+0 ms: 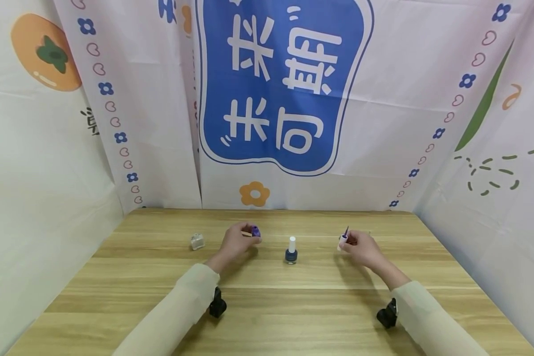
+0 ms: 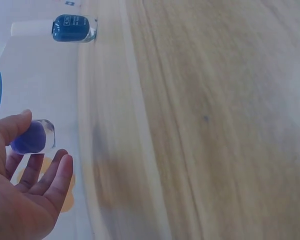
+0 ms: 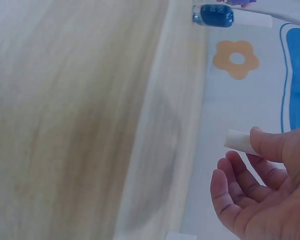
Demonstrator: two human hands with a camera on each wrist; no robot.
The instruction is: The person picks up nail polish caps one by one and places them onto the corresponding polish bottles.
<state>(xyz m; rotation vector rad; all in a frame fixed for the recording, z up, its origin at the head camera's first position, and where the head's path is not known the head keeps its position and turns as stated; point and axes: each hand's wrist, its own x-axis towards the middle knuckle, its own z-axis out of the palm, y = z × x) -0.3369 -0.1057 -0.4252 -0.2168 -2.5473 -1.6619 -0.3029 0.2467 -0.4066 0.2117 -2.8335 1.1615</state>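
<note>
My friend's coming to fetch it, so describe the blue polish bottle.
On the wooden table, look between left hand and right hand. The blue polish bottle stands upright there; unlike the purple bottle being held, it wears a white cap.

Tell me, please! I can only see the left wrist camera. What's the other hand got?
Observer: The right hand pinches a white cap, its dark brush pointing up.
Operator: Cool! My left hand has the purple bottle. Anything left of it?
Observer: Yes, a small pale object sits on the table there.
Operator: And where's the blue bottle?
Observer: Standing between the two hands.
</note>
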